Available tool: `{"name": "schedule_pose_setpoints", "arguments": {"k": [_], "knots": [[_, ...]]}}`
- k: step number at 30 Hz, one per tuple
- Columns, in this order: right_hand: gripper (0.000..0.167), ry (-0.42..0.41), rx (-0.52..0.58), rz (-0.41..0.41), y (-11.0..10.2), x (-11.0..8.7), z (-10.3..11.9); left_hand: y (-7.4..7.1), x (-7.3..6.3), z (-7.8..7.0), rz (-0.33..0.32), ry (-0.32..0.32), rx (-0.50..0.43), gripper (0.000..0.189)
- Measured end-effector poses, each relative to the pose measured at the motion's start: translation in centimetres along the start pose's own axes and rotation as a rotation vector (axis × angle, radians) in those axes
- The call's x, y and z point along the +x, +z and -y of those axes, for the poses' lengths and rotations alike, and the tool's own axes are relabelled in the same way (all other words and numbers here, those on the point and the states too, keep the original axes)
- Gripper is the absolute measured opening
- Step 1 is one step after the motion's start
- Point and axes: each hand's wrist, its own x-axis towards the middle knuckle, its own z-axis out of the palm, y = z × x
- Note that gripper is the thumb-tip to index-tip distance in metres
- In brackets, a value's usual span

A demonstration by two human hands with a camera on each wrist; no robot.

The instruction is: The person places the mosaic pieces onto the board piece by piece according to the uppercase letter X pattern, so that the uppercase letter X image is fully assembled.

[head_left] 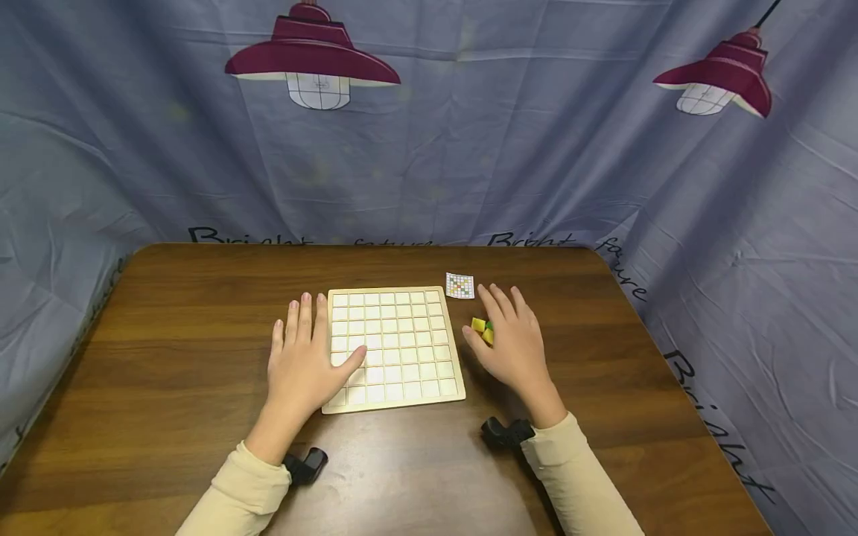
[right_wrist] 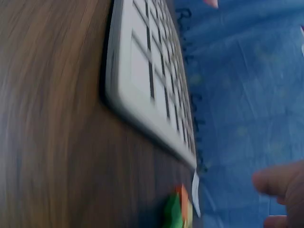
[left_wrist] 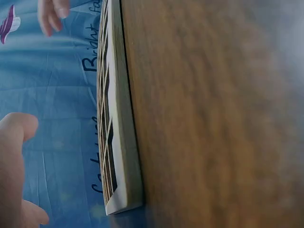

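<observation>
A pale wooden grid board [head_left: 395, 406] with square cells lies on the brown table. My left hand [head_left: 303, 368] is over its left edge, fingers straight and thumb spread across the lower left cells. To the right of the board, my right hand [head_left: 512, 346] hovers with its fingers spread beside a few small yellow blocks [head_left: 478, 324] and a green piece [head_left: 488, 326], partly hidden by the hand. The right wrist view shows a green piece [right_wrist: 174, 211] and an orange one [right_wrist: 182, 195], blurred. Neither hand holds anything.
A small printed card [head_left: 459, 286] with a coloured grid pattern lies behind the board's right corner. The wooden table [head_left: 201, 298] meets a blue-grey curtain [head_left: 429, 164] with printed lamps at the back and sides. Dark wrist cameras [head_left: 305, 466] are strapped to both wrists.
</observation>
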Motion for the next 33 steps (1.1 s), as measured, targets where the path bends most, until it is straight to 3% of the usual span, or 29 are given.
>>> {"name": "schedule_pose_setpoints", "arguments": {"k": [8,17,25,33], "knots": [[0.058,0.072,0.028,0.086,0.2,-0.6,-4.4,0.8,-1.3,1.0,0.065,0.033,-0.061,0.113],[0.051,0.14,0.099,0.248,1.9,-0.3,-5.9,2.1,-3.5,1.2,0.098,0.065,-0.094,0.128],[0.041,0.132,0.122,0.202,2.7,0.4,-6.4,3.9,-4.2,1.1,0.06,0.121,-0.098,0.14],[0.031,0.182,0.219,0.174,3.0,1.1,-6.8,4.6,-3.8,1.6,-0.002,0.091,-0.09,0.142]]}}
